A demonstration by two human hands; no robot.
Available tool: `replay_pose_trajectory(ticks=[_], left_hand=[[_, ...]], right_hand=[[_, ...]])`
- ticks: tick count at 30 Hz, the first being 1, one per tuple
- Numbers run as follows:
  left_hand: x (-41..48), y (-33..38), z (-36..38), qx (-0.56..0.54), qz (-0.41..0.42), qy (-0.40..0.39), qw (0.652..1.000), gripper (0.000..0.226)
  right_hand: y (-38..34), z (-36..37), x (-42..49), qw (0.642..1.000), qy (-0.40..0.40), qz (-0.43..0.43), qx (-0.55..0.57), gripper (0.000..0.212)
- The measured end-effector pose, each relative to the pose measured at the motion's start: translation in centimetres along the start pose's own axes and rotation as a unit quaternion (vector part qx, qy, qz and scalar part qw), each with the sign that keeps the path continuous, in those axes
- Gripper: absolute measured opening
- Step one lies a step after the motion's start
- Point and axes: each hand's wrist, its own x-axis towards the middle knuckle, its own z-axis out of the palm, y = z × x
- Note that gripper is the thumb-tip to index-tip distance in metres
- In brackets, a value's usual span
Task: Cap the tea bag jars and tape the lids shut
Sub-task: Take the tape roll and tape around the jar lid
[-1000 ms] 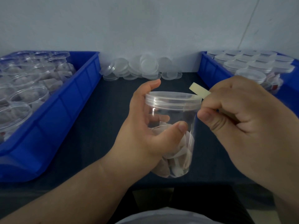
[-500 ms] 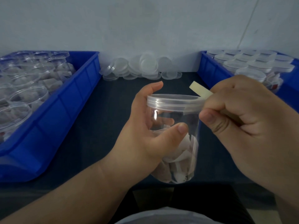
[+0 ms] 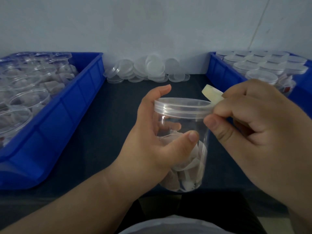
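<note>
A clear plastic jar (image 3: pixel 185 149) with tea bags at its bottom is held in front of me, tilted slightly, a clear lid (image 3: pixel 182 107) on top. My left hand (image 3: pixel 152 141) wraps around the jar's left side, thumb across the front. My right hand (image 3: pixel 253 129) pinches a pale strip of tape (image 3: pixel 211 94) at the lid's right rim, thumb pressed on the seam where lid meets jar. The strip's free end sticks up behind my fingers.
A blue bin (image 3: pixel 67 115) at the left holds several open jars of tea bags. Another blue bin (image 3: pixel 222 71) at the right holds several capped jars. Loose clear lids (image 3: pixel 152 70) lie piled against the back wall on the dark table (image 3: pixel 101 141).
The jar has sunk slightly and turned a little in my left hand. My right thumb has slid leftwards along the lid's seam with the tape.
</note>
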Motion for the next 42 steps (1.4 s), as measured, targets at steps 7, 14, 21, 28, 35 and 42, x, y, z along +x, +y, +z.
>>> replay_pose_trajectory(ticks=[7,14,21,28,35,42], left_hand=[[-0.5,1.0,-0.3,0.041,0.050,0.016,0.998,0.087],[-0.1,1.4,-0.3,0.111,0.058,0.076,0.989,0.080],[-0.1,1.2,-0.3,0.018,-0.007,0.064,0.998,0.060],[-0.1,0.8,-0.3,-0.038,-0.047,0.070,0.996,0.058],[0.1,0.0,-0.2,-0.089,-0.102,0.085,0.987,0.052],[-0.4,0.4,0.0,-0.121,-0.108,0.086,0.983,0.058]], right_hand=[[0.5,-0.1,0.4,0.996,-0.069,0.054,-0.012,0.030],[0.1,0.8,0.2,0.992,-0.108,0.056,-0.012,0.033],[-0.9,0.0,0.6,0.995,-0.088,0.051,-0.001,0.030],[0.2,-0.6,0.7,0.994,-0.073,0.072,0.045,0.046],[1.1,-0.8,0.5,0.997,-0.027,0.056,0.042,0.032],[1.4,0.6,0.4,0.997,0.013,0.060,0.050,0.043]])
